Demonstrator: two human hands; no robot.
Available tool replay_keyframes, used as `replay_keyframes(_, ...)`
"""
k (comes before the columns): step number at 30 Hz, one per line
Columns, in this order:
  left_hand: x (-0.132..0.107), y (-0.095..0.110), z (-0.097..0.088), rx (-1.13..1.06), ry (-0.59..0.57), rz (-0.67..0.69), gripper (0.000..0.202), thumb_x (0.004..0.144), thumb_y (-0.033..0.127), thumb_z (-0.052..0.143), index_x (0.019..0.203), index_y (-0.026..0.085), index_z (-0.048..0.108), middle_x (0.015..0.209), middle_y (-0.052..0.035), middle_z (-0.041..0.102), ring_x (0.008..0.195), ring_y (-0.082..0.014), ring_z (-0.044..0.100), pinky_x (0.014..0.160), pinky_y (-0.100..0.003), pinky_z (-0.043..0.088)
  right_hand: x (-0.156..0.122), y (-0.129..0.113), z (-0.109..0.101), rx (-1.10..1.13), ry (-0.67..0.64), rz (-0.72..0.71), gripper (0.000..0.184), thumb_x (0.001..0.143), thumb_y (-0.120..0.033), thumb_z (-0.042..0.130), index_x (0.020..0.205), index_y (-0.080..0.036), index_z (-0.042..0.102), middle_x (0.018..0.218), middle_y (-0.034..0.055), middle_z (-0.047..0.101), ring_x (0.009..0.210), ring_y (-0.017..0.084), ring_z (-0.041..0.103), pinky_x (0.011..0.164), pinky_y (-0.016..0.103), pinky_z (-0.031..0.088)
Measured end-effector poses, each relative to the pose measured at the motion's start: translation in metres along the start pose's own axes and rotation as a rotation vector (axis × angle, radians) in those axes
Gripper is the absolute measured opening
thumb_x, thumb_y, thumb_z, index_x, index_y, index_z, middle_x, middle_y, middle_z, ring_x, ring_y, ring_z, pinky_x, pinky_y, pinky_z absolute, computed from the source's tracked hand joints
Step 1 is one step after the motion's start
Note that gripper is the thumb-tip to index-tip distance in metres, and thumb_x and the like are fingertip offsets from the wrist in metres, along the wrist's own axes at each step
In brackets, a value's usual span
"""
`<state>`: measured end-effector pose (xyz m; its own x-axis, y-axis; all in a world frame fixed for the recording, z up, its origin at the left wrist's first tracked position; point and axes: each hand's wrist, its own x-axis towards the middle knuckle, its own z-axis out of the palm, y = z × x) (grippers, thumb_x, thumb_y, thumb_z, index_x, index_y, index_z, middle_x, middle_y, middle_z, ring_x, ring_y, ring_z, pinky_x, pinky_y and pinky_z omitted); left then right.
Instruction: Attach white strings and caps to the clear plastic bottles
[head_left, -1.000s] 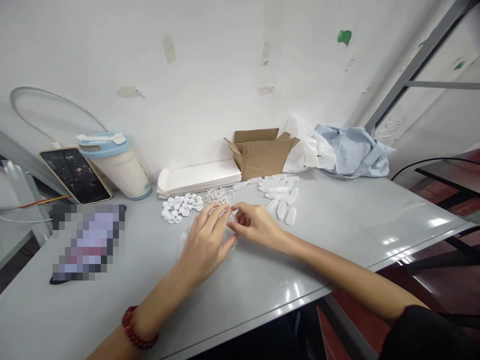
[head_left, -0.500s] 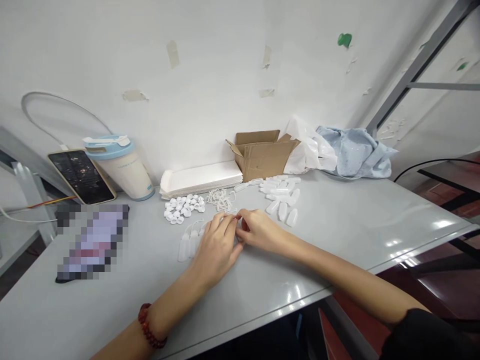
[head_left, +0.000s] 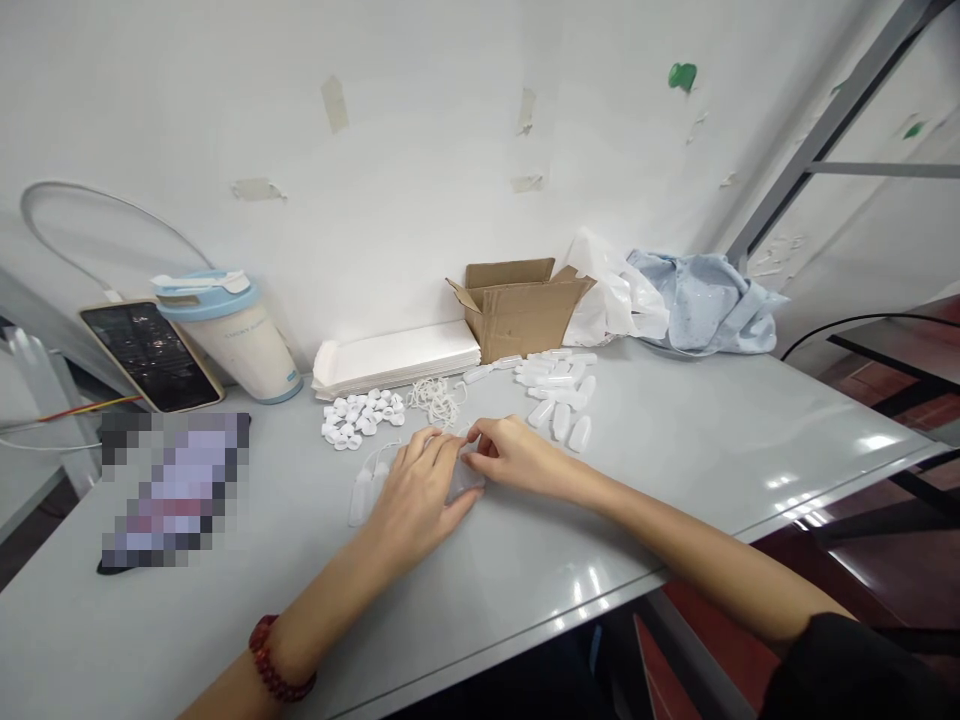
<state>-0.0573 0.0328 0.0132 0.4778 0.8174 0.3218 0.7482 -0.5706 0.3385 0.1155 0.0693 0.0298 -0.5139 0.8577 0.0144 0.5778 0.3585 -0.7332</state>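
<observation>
My left hand (head_left: 420, 490) lies bent over a small translucent plastic vial (head_left: 462, 478), its thumb below and fingers curled along the far side. From the right, my right hand (head_left: 517, 455) pinches thumb and forefinger together at the vial's top end; whatever is between those fingertips is too small to make out. Beside my left hand, similar vials (head_left: 361, 497) with white string loops lie in a row, partly covered by it. A tangle of white strings (head_left: 435, 402) is just beyond my hands, next to a pile of small white ring-like pieces (head_left: 360, 418).
Loose translucent vials (head_left: 559, 385) are scattered behind my right hand. Along the wall stand a white stack (head_left: 397, 360), an open cardboard box (head_left: 529, 315), a white plastic bag (head_left: 619, 295) and blue cloth (head_left: 705, 300). A tumbler (head_left: 240, 345) and a phone (head_left: 154, 355) are at left.
My left hand has shifted slightly left and its thumb has moved away from my right fingers, so the vial between my hands now shows. The whole view has shifted slightly.
</observation>
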Motion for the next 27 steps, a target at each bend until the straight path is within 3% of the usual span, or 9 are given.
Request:
replay_keyframes(5, 0.001, 0.0, -0.005, -0.008, 0.024, -0.023, 0.036, 0.088, 0.04, 0.053, 0.113, 0.014, 0.054, 0.113, -0.0128, 0.062, 0.117, -0.0327, 0.045, 0.092, -0.05, 0.042, 0.004, -0.003, -0.013, -0.061, 0.045, 0.053, 0.021, 0.083, -0.022, 0.054, 0.098, -0.009, 0.061, 0.071, 0.005, 0.068, 0.061, 0.013, 0.059, 0.056, 0.022, 0.04)
replay_keyframes(9, 0.005, -0.009, -0.012, -0.021, 0.114, -0.09, 0.03, 0.094, 0.029, 0.037, 0.109, 0.014, 0.058, 0.11, -0.0118, 0.063, 0.113, -0.028, 0.047, 0.094, -0.048, 0.042, 0.004, 0.001, -0.031, -0.289, 0.132, 0.101, 0.018, 0.085, -0.017, 0.051, 0.098, -0.01, 0.062, 0.073, 0.007, 0.067, 0.064, 0.015, 0.059, 0.057, 0.023, 0.037)
replay_keyframes(13, 0.014, -0.026, -0.016, 0.004, 0.161, -0.109, 0.029, 0.091, 0.024, 0.037, 0.1, 0.015, 0.064, 0.102, -0.0107, 0.065, 0.105, -0.0277, 0.051, 0.091, -0.049, 0.044, 0.001, 0.004, -0.049, -0.555, 0.073, 0.204, 0.02, 0.088, -0.024, 0.051, 0.099, -0.013, 0.063, 0.08, 0.011, 0.066, 0.071, 0.02, 0.061, 0.057, 0.026, 0.036)
replay_keyframes(18, 0.034, -0.031, -0.019, 0.008, 0.074, -0.006, 0.032, 0.091, 0.021, 0.035, 0.098, 0.017, 0.066, 0.1, -0.0094, 0.066, 0.101, -0.0265, 0.051, 0.087, -0.046, 0.045, 0.0, 0.003, -0.06, -0.732, -0.04, 0.327, 0.025, 0.089, -0.03, 0.05, 0.099, -0.013, 0.065, 0.09, 0.0167, 0.066, 0.078, 0.026, 0.063, 0.058, 0.03, 0.038)
replay_keyframes(23, 0.053, -0.024, -0.015, 0.038, -0.068, 0.021, 0.033, 0.089, 0.027, 0.038, 0.079, 0.018, 0.068, 0.085, -0.0103, 0.067, 0.089, -0.0281, 0.053, 0.084, -0.046, 0.044, 0.003, 0.008, -0.061, -0.749, -0.075, 0.352, 0.023, 0.087, -0.026, 0.052, 0.093, -0.011, 0.067, 0.09, 0.0193, 0.067, 0.082, 0.03, 0.064, 0.06, 0.032, 0.04)
replay_keyframes(27, 0.057, -0.029, -0.013, 0.01, -0.03, -0.043, 0.034, 0.089, 0.028, 0.037, 0.083, 0.017, 0.069, 0.091, -0.0105, 0.07, 0.093, -0.0283, 0.056, 0.085, -0.045, 0.044, 0.004, 0.009, -0.062, -0.754, -0.08, 0.344, 0.022, 0.086, -0.023, 0.05, 0.091, -0.011, 0.068, 0.088, 0.0183, 0.068, 0.084, 0.031, 0.065, 0.061, 0.032, 0.041)
